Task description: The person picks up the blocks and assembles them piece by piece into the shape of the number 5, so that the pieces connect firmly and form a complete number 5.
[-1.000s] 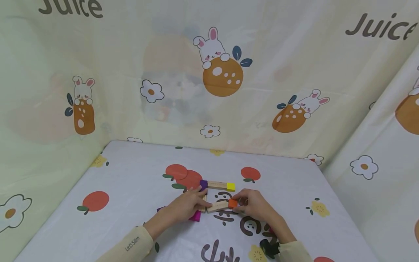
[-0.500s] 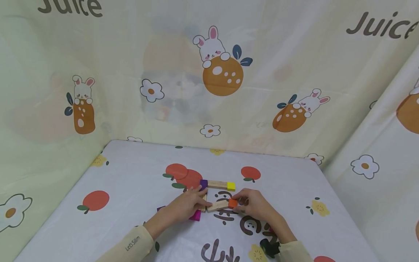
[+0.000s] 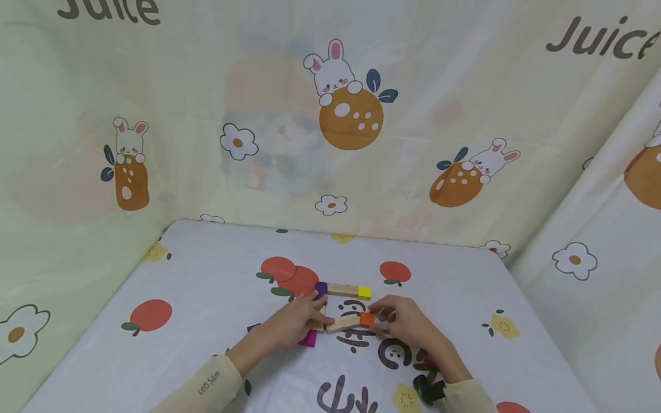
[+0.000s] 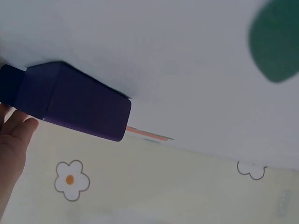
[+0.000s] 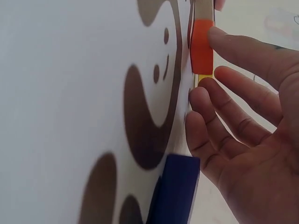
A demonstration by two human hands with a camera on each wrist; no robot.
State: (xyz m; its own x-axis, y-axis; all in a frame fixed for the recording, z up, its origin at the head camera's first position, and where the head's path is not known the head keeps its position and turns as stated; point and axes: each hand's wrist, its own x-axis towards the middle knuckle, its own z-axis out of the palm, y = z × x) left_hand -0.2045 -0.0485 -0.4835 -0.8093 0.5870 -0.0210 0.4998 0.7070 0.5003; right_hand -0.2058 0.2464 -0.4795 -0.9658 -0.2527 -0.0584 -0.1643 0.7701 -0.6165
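In the head view my left hand (image 3: 294, 324) reaches over a row of blocks. One fingertip touches the left end of a light wooden block (image 3: 343, 323), and another lies by a purple block (image 3: 321, 288). A magenta block (image 3: 308, 338) shows below that hand. My right hand (image 3: 405, 321) is beside an orange block (image 3: 367, 319) at the wooden block's right end. The right wrist view has the thumb against the orange block's edge, with the other fingers loosely bent. A dark purple block (image 4: 84, 102) looms large in the left wrist view, near the left fingers.
Behind, another wooden block (image 3: 343, 289) runs between the purple block and a yellow block (image 3: 364, 292). A dark blue block (image 5: 177, 186) stands near the right palm. A red thing (image 3: 430, 360) is partly hidden by the right wrist. Patterned cloth walls rise around the white tablecloth (image 3: 206, 275).
My right fingers have eased slightly back to the right from the orange block, which stays against the wooden block. My left hand has hardly moved.
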